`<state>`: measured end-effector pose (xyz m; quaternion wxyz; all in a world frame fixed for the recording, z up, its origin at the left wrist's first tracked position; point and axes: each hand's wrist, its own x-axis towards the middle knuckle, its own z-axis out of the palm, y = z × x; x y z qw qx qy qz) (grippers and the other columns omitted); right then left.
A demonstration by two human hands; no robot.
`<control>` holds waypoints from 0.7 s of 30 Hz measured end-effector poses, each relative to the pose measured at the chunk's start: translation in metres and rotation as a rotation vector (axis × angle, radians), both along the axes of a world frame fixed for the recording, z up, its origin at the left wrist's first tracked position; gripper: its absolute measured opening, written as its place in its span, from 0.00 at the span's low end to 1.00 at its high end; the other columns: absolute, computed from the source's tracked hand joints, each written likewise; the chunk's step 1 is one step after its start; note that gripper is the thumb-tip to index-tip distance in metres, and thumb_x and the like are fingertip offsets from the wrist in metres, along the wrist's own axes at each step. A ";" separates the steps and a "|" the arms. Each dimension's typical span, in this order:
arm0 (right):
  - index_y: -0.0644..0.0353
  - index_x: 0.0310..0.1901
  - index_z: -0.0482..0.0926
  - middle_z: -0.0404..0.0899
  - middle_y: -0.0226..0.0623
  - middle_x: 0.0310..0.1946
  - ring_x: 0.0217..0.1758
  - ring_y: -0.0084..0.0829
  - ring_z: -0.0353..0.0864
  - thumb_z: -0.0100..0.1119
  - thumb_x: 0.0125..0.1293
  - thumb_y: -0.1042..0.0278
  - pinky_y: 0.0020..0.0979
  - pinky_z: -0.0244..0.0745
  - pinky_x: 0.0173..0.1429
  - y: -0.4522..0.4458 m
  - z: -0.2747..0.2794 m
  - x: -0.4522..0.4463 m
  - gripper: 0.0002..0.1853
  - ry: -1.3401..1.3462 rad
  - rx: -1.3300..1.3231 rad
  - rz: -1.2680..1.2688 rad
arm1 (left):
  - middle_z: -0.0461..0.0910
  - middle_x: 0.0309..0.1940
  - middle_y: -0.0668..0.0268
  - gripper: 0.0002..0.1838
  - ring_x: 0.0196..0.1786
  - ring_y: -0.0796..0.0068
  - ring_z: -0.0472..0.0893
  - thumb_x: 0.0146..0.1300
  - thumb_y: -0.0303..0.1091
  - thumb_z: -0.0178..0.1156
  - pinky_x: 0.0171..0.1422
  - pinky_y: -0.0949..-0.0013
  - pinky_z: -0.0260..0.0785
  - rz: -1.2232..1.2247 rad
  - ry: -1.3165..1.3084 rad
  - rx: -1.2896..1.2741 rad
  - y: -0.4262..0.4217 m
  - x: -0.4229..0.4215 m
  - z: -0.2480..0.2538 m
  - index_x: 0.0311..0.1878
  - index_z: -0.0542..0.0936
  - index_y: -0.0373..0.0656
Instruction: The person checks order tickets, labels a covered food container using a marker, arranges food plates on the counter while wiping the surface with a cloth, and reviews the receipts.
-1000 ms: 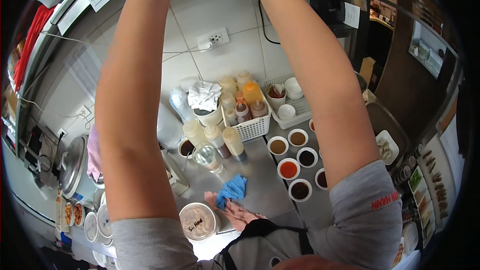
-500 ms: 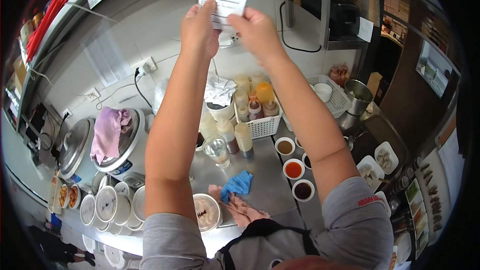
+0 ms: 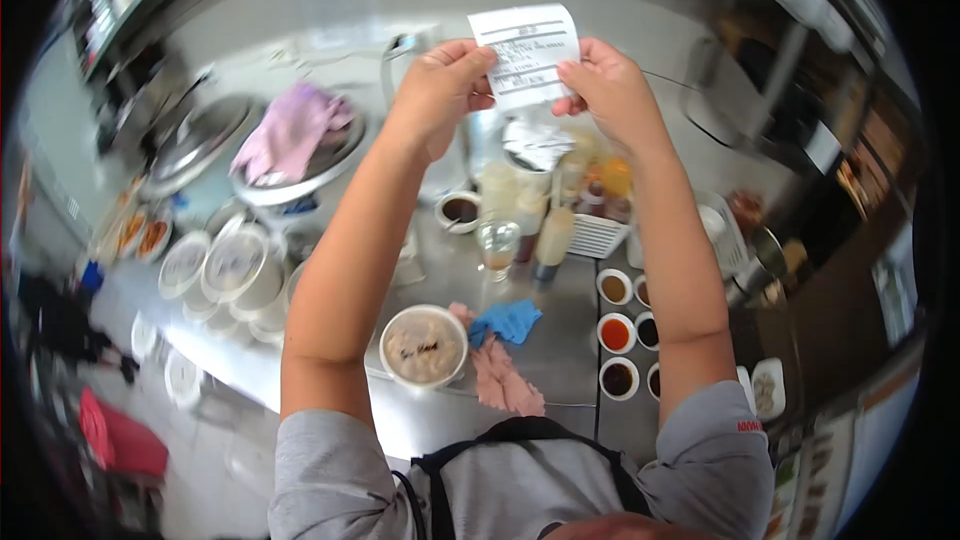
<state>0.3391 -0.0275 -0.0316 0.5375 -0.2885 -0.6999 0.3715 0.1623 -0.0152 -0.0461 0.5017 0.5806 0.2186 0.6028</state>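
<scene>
A printed paper slip [image 3: 528,55] is stretched between my two hands, high in front of me. My left hand [image 3: 445,90] pinches its left edge, thumb on the front. At the right edge my right hand [image 3: 608,90] grips it between thumb and fingers. Below the slip, crumpled white papers [image 3: 538,143] lie on a container. Squeeze bottles [image 3: 555,238] and a clear glass jug [image 3: 498,245] stand beneath them on the steel counter.
A lidded tub [image 3: 424,346] sits near a blue cloth [image 3: 507,321] and a pink cloth [image 3: 505,380]. Sauce bowls [image 3: 616,333] line the right side. Stacked tubs [image 3: 238,265] and a pot lid with a purple cloth [image 3: 295,132] are at left. A red bin [image 3: 122,435] is lower left.
Both hands have come down from the top edge of the view with the slip between them. The view has swung left, bringing the red bin into sight.
</scene>
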 end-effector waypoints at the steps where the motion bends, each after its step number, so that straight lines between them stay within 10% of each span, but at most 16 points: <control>1: 0.63 0.38 0.68 0.74 0.31 0.27 0.22 0.16 0.70 0.48 0.57 0.70 0.16 0.65 0.27 -0.005 -0.008 -0.019 0.09 -0.014 -0.069 0.091 | 0.75 0.29 0.69 0.10 0.30 0.81 0.73 0.56 0.37 0.51 0.36 0.75 0.65 0.006 -0.028 -0.029 -0.014 -0.019 -0.012 0.37 0.72 0.42; 11: 0.58 0.58 0.54 0.74 0.33 0.25 0.18 0.16 0.68 0.42 0.54 0.79 0.18 0.65 0.24 -0.114 -0.099 -0.231 0.27 -0.319 -0.300 0.813 | 0.70 0.46 0.61 0.22 0.48 0.69 0.72 0.59 0.45 0.47 0.51 0.67 0.65 0.455 -0.213 -0.300 -0.235 -0.200 -0.117 0.50 0.66 0.38; 21: 0.56 0.51 0.69 0.74 0.37 0.29 0.18 0.20 0.69 0.43 0.54 0.82 0.22 0.67 0.25 -0.334 -0.175 -0.435 0.21 -0.285 0.344 1.185 | 0.71 0.41 0.67 0.18 0.42 0.78 0.72 0.61 0.41 0.46 0.44 0.73 0.65 1.064 -0.136 -0.355 -0.499 -0.324 -0.195 0.50 0.67 0.42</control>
